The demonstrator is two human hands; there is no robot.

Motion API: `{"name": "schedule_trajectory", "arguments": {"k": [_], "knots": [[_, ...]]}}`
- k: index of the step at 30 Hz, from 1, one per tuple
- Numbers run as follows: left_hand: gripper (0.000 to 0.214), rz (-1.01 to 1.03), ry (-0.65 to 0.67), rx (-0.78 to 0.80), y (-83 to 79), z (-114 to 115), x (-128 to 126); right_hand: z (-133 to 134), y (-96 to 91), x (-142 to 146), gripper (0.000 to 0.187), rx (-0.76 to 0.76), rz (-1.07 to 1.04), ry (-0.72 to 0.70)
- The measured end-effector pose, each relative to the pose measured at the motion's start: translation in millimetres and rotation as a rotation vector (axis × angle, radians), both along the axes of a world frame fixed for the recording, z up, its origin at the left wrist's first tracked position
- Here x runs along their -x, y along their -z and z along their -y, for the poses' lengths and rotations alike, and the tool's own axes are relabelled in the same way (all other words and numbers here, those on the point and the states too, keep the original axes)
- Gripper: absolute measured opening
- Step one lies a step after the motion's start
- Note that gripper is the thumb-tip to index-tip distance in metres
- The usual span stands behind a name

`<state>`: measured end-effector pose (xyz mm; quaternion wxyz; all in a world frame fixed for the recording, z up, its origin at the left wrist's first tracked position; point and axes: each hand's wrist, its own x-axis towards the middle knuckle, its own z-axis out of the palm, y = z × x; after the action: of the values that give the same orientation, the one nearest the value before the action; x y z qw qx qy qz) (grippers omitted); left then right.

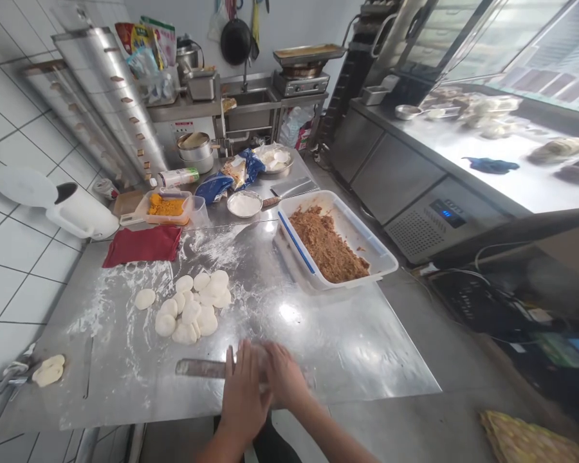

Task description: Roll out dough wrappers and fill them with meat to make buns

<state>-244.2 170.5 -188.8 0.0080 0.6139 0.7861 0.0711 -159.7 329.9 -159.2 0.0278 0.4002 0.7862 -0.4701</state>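
Note:
Close together at the table's near edge are my left hand (244, 389) and my right hand (285, 376). The fingers of the left one are stretched out flat, over a long flat strip (200, 368) with a stained surface. My right hand's fingers curl inward beside it, slightly blurred; whatever lies under them is hidden. Beyond the hands, a loose pile of round dough wrappers (193, 312) rests on the floured steel table (347, 347). One single wrapper (145, 298) lies apart to the left. Brown minced filling (325, 244) partly fills a clear plastic tub (383, 257) at the right.
Behind the wrappers lie a red cloth (142, 245), a container of orange filling (166, 206), a bowl of white powder (244, 204) and a wooden-handled spatula (289, 191). Dough pieces (49, 370) sit at the left edge. A steel counter (405, 173) stands across the aisle.

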Motion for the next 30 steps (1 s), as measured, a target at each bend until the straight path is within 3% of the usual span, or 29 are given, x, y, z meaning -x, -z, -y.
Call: {"name": "schedule_trajectory", "arguments": {"k": [2,4,7,10,14,18,23,26,30], "knots": [[0.095,0.014,-0.008,-0.002,-7.0,-14.9,3.6,-7.0,3.1,8.4,0.027,0.018,0.004,-0.024],[0.090,-0.032,-0.025,-0.018,-3.5,-2.2,-5.2,-9.5,2.5,11.3,0.014,0.043,0.027,-0.028],[0.085,-0.265,0.001,-0.305,22.2,42.7,-25.6,-0.6,-4.1,2.1,0.009,0.070,0.038,0.000],[0.085,-0.305,-0.032,-0.343,48.8,63.5,-28.7,7.2,-11.1,-6.3,0.018,0.113,0.016,0.020],[0.092,-0.189,-0.145,-0.283,63.4,54.0,-15.7,-15.6,-19.6,11.2,0.026,0.169,-0.034,0.050],[0.079,-0.294,-0.193,-0.355,72.9,53.2,-13.0,-63.9,-24.6,56.0,0.026,0.180,-0.110,0.084],[0.083,-0.174,-0.194,-0.375,77.8,41.7,-7.0,-106.3,-16.5,106.0,0.028,0.243,-0.184,0.219],[0.078,-0.182,-0.213,-0.469,73.5,26.9,-0.4,-105.0,-11.8,113.8,0.036,0.338,-0.222,0.296],[0.065,-0.329,-0.228,-0.560,67.6,16.1,6.3,-70.3,-16.3,101.2,0.051,0.543,-0.263,0.316]]}}
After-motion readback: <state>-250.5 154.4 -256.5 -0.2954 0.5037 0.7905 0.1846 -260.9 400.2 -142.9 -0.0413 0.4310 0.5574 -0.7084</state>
